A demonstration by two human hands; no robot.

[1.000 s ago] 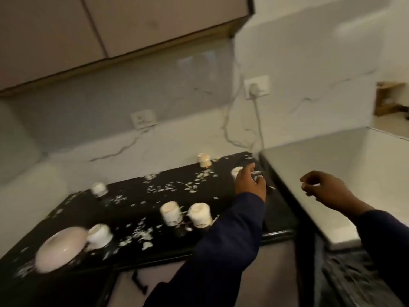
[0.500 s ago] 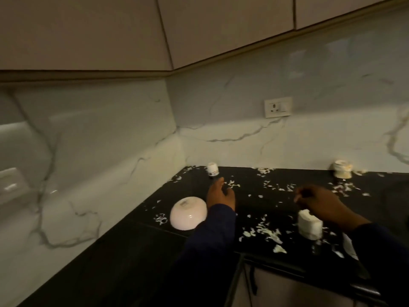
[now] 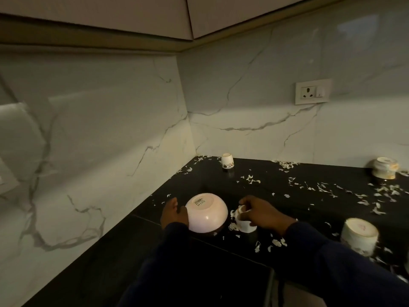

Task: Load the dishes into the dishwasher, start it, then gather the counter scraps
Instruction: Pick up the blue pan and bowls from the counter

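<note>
Unreadable barcode sticker (image 3: 199,201) on bowl (image 3: 208,218) base

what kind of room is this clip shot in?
Most likely a home kitchen, at a counter corner. A black countertop meets a marble-look backsplash with a wall socket, and cabinets hang above. An upturned bowl, small cups and scattered scraps sit on the counter.
</note>
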